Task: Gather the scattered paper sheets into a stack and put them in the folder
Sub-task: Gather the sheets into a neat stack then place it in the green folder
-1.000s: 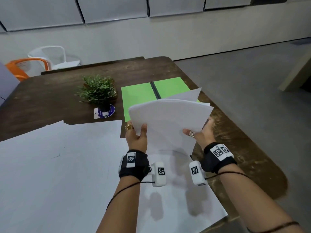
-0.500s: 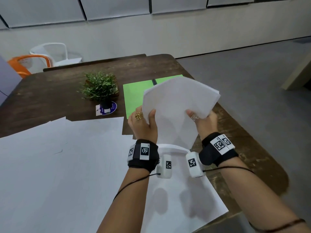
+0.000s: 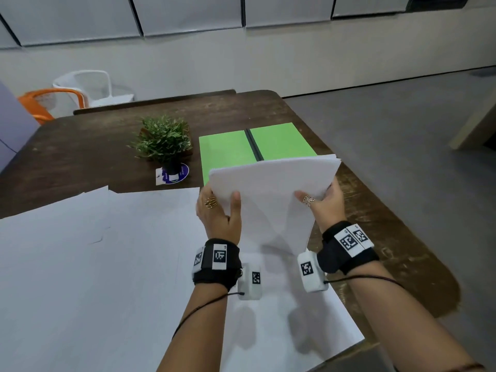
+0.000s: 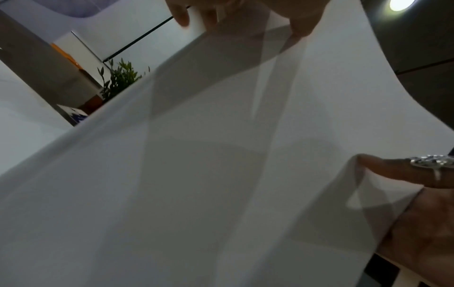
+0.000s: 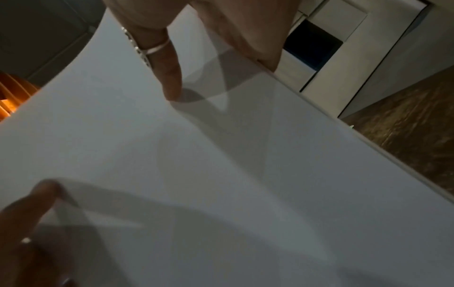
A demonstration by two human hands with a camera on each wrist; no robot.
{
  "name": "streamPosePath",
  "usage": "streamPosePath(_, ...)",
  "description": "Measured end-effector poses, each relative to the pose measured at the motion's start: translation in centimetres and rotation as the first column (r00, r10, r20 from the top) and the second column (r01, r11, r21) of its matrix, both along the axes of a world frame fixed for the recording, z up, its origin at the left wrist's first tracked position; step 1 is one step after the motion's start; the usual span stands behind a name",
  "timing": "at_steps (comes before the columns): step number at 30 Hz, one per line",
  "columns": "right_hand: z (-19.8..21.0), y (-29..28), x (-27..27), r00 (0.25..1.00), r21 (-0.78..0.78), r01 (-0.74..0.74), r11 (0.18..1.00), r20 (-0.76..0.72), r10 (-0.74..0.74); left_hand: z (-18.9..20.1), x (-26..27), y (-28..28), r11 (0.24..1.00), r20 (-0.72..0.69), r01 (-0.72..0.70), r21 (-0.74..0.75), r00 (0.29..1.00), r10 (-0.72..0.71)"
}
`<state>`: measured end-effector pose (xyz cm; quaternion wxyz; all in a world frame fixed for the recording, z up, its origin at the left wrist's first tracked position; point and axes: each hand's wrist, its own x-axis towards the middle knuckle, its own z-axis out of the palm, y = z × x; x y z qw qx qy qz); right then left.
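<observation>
No words or numbers can be read anywhere. The wristbands carry only black-and-white square code tags, and the round blue-and-white label under the small plant, at about ten o'clock from the hands, is too blurred to make out.

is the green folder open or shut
Open. The folder lies flat on the table, both green halves spread either side of its dark spine; the paper stack covers its near edge.

head view looking down at table, wrist views close under shared paper stack
</observation>
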<state>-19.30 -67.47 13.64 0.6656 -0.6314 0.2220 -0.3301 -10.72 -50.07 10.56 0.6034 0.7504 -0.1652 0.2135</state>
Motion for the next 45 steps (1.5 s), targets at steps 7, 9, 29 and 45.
streamPosePath(7, 0.0, 0.9, 0.6, 0.997, 0.012, 0.068, 0.998, -0.025, -0.067, 0.9, -0.7, -1.5, 0.994, -0.155, 0.057, -0.098, 0.985, -0.072)
streamPosePath(9, 0.3, 1.9, 1.1, 0.997, -0.012, 0.079, 0.997, -0.022, -0.08, 1.4, -1.0, -2.1, 0.999, -0.126, 0.02, -0.042, 0.992, -0.025)
streamPosePath(29, -0.2, 1.8, -1.2, 0.997, 0.032, -0.044, 0.999, 0.072, 0.042, 0.4, -0.5, 0.3, 0.998, -0.181, -0.013, -0.063, 0.983, 0.001)
streamPosePath(45, 5.5, 2.2, -0.1, 0.986, 0.012, 0.15, 0.989, 0.068, -0.151, 5.3, -1.1, 0.1, 0.923, -0.335, -0.019, -0.385, 0.934, -0.121)
